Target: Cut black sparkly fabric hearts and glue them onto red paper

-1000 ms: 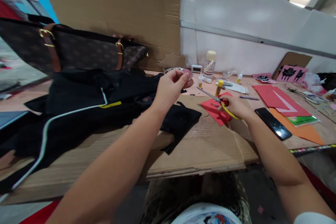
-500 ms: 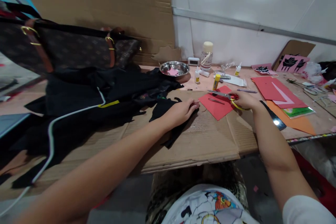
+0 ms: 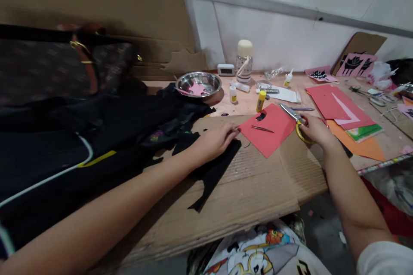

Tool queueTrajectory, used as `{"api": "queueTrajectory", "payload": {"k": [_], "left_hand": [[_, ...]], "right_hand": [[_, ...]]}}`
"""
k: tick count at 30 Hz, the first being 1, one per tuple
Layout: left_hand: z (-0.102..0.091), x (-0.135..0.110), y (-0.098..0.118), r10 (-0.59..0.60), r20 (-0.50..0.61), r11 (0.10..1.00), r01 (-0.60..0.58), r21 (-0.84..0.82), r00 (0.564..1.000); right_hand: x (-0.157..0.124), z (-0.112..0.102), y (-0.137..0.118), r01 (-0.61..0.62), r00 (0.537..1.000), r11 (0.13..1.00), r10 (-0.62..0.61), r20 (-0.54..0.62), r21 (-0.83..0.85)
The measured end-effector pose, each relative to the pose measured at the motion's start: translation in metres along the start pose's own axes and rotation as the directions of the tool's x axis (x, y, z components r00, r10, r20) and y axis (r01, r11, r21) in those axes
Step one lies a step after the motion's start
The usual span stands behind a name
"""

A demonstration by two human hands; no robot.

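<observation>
My right hand [image 3: 314,131] grips a pair of scissors [image 3: 292,114] with yellow handles, their blades pointing back and left over the edge of a red paper square [image 3: 271,137]. A small black piece [image 3: 260,117] and metal tweezers [image 3: 262,129] lie on that paper. My left hand [image 3: 215,142] is over a cut black cloth piece [image 3: 222,161], fingers curled together, fingertips by the red square's left corner. Anything between those fingertips is too small to make out. A cardboard sheet [image 3: 248,197] lies under the cloth.
Dark clothing [image 3: 122,124] with a white cord covers the left, before a brown bag [image 3: 109,64]. Behind stand a metal bowl [image 3: 211,84], a small glue bottle [image 3: 232,94], a glue stick [image 3: 261,101] and a drink bottle [image 3: 245,62]. Red sheets [image 3: 325,103] lie right.
The scissors have moved right and turned, uncovering the small black piece on the red paper. My left hand stays over the black cloth, its fingertips now nearer the paper's corner. The view has shifted.
</observation>
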State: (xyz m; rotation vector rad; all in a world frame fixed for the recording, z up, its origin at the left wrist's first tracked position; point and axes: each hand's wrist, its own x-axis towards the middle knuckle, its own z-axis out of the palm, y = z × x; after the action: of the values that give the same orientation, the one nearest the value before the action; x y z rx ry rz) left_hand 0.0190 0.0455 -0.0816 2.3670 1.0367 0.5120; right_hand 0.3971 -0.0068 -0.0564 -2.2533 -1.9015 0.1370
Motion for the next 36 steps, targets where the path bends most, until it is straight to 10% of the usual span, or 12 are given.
{"api": "queueTrajectory", "payload": {"k": [5, 7, 12, 17, 19, 22, 26, 31, 35, 36], "left_hand": [[0.01, 0.021, 0.003, 0.03, 0.08, 0.997, -0.025, -0.067, 0.996], [0.01, 0.021, -0.002, 0.023, 0.085, 0.995, -0.014, -0.101, 0.996], [0.007, 0.016, -0.008, 0.048, 0.054, 0.988, -0.039, -0.149, 0.997], [0.007, 0.016, -0.007, 0.065, 0.049, 0.993, -0.06, -0.104, 0.997], [0.007, 0.016, -0.007, 0.072, 0.053, 0.994, -0.067, -0.087, 0.996], [0.007, 0.016, -0.008, 0.077, 0.048, 0.995, -0.073, -0.071, 0.996], [0.008, 0.017, -0.008, 0.078, 0.047, 0.995, -0.075, -0.068, 0.996], [0.007, 0.017, -0.006, 0.08, 0.048, 0.995, -0.077, -0.059, 0.996], [0.006, 0.017, -0.007, 0.1, 0.051, 0.994, -0.098, -0.042, 0.994], [0.006, 0.017, -0.007, 0.103, 0.05, 0.994, -0.101, -0.041, 0.993]], "right_hand": [[-0.014, -0.005, -0.019, -0.005, 0.999, 0.997, 0.002, -0.034, -0.079], [-0.029, -0.009, -0.041, 0.212, 0.976, 0.976, -0.208, -0.07, 0.054], [-0.054, 0.005, -0.101, 0.6, 0.658, 0.685, -0.716, 0.232, 0.414], [-0.057, 0.013, -0.101, 0.385, 0.417, 0.453, -0.863, 0.286, 0.804], [-0.058, 0.007, -0.094, 0.181, 0.479, 0.367, -0.843, 0.244, 0.912], [-0.06, 0.001, -0.091, 0.193, 0.58, 0.41, -0.781, 0.233, 0.891], [-0.065, 0.002, -0.098, 0.145, 0.312, 0.382, -0.893, 0.324, 0.913], [-0.092, 0.014, -0.1, 0.507, 0.431, 0.525, -0.841, 0.326, 0.684], [-0.119, 0.005, -0.096, 0.35, 0.118, 0.262, -0.965, 0.235, 0.899], [-0.119, 0.0, -0.095, 0.271, 0.123, 0.243, -0.968, 0.217, 0.931]]}}
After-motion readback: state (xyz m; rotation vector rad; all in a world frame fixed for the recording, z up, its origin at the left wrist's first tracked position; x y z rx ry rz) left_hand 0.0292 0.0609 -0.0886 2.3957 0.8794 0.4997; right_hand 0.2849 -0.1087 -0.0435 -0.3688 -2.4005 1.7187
